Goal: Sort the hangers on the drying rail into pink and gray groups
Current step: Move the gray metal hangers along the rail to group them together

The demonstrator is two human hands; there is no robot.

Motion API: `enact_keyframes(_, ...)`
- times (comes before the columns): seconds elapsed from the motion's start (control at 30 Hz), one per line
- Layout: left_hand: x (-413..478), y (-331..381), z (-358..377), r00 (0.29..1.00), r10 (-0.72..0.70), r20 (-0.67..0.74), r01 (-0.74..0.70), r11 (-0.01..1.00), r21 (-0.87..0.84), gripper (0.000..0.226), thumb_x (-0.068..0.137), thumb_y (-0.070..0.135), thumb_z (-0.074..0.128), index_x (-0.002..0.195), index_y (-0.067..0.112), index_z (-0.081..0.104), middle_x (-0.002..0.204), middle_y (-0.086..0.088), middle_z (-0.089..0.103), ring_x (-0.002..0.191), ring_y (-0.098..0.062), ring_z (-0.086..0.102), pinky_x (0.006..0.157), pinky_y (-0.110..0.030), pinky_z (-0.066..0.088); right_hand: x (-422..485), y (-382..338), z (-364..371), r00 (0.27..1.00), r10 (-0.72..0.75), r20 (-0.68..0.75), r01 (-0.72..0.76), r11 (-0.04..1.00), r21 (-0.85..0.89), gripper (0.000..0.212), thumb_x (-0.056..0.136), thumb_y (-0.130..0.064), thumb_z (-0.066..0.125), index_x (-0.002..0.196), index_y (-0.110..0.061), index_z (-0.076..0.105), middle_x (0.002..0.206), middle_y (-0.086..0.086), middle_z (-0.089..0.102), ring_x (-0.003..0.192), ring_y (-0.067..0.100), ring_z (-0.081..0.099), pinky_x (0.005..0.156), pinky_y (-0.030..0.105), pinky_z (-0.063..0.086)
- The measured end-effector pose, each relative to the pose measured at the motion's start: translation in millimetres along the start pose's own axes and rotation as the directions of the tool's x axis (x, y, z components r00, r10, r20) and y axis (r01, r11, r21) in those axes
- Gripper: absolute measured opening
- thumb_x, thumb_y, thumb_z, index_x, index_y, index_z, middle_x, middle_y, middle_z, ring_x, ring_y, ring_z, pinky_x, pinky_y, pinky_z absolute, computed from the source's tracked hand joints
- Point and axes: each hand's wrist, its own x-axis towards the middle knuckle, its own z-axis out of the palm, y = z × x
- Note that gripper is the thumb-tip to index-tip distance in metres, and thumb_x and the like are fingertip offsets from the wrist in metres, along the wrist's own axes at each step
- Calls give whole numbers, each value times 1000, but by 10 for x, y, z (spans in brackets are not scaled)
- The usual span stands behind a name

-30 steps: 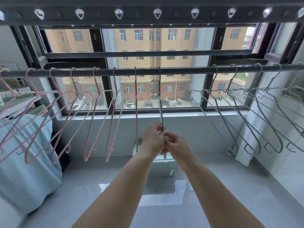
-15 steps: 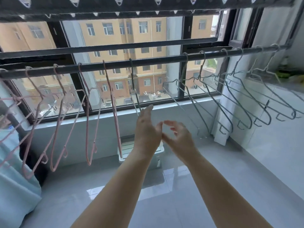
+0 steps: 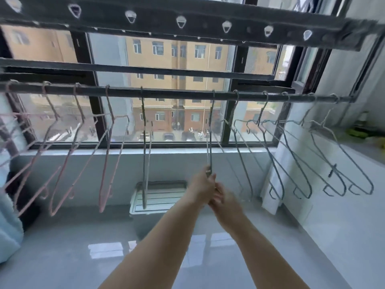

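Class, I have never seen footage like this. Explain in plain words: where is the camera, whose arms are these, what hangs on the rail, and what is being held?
The camera sits on a person's head, so the bare arms are their own; there is no machine. A drying rail crosses a window. Pink hangers hang on its left, gray hangers on its right. The left hand grips the lower end of a single gray hanger hanging edge-on; the right hand meets it just below, its grip hidden. A white box sits on the floor.
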Motion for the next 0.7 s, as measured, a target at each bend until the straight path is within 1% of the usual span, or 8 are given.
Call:
enact_keyframes(0.07, 33, -24, 38, 999, -19, -33, 14, 988, -151, 32, 93, 1, 37, 125, 3, 43, 124, -12, 56, 106, -34, 58, 93, -48, 49, 74, 29, -43, 997, -79, 5, 79, 996, -40, 22, 87, 0, 52, 106, -6, 61, 87, 10, 69, 81, 19, 65, 69, 21, 49)
enact_keyframes(0.13, 39, -46, 27, 998, -30, -57, 15, 969, -246, 31, 92, -4, 37, 119, 6, 48, 112, -6, 60, 92, -19, 59, 77, -31, 56, 118, 62, -88, 990, -142, 18, 142, 988, -54, 21, 87, -3, 55, 102, -14, 65, 81, 7, 71, 75, 13, 67, 70, 19, 50)
enact_keyframes(0.2, 19, -56, -11, 995, -28, -97, -2, 954, -299, 27, 92, -4, 40, 111, 10, 52, 104, -3, 62, 85, -13, 57, 64, -19, 53, 142, 84, -99, 986, -163, 41, 164, 987, -4, 27, 86, -2, 57, 101, -23, 65, 78, 5, 72, 71, 7, 67, 70, 14, 51)
enact_keyframes(0.37, -54, -111, -153, 983, -54, -175, -20, 919, -394, 27, 92, -4, 41, 112, 9, 52, 94, 2, 64, 90, -16, 59, 65, -19, 53, 180, 92, 40, 978, -186, 95, 175, 978, 112, 34, 85, 1, 58, 97, -30, 67, 70, -1, 69, 70, 14, 66, 75, 25, 54)
enact_keyframes(0.47, -85, -148, -284, 977, -56, -205, -29, 920, -391, 26, 91, -4, 42, 108, 14, 52, 95, 4, 64, 93, -17, 59, 76, -26, 51, 211, 86, 145, 970, -205, 127, 187, 973, 138, 46, 83, 0, 61, 82, -46, 64, 62, -9, 69, 67, 10, 65, 72, 21, 54)
enact_keyframes(0.57, -138, -183, -415, 972, -59, -229, -32, 926, -376, 28, 92, -2, 43, 114, 12, 52, 97, 4, 65, 94, -16, 59, 79, -28, 51, 224, 86, 266, 968, -204, 149, 182, 972, 152, 44, 82, 0, 62, 90, -43, 65, 62, -13, 70, 65, 3, 65, 68, 15, 52)
enact_keyframes(0.63, -174, -229, -501, 969, -55, -241, -36, 932, -360, 29, 92, -2, 43, 116, 11, 52, 96, 6, 65, 91, -13, 61, 76, -27, 53, 219, 82, 357, 964, -203, 170, 182, 974, 135, 42, 81, -2, 63, 97, -40, 66, 65, -13, 71, 66, 2, 66, 71, 16, 52)
enact_keyframes(0.7, -213, -271, -582, 966, -55, -253, -41, 933, -359, 30, 92, -2, 42, 118, 10, 50, 95, 6, 65, 78, -3, 65, 64, -19, 54, 204, 75, 446, 960, -206, 190, 185, 975, 123, 47, 80, -4, 64, 90, -50, 66, 66, -13, 71, 70, 5, 67, 77, 22, 53)
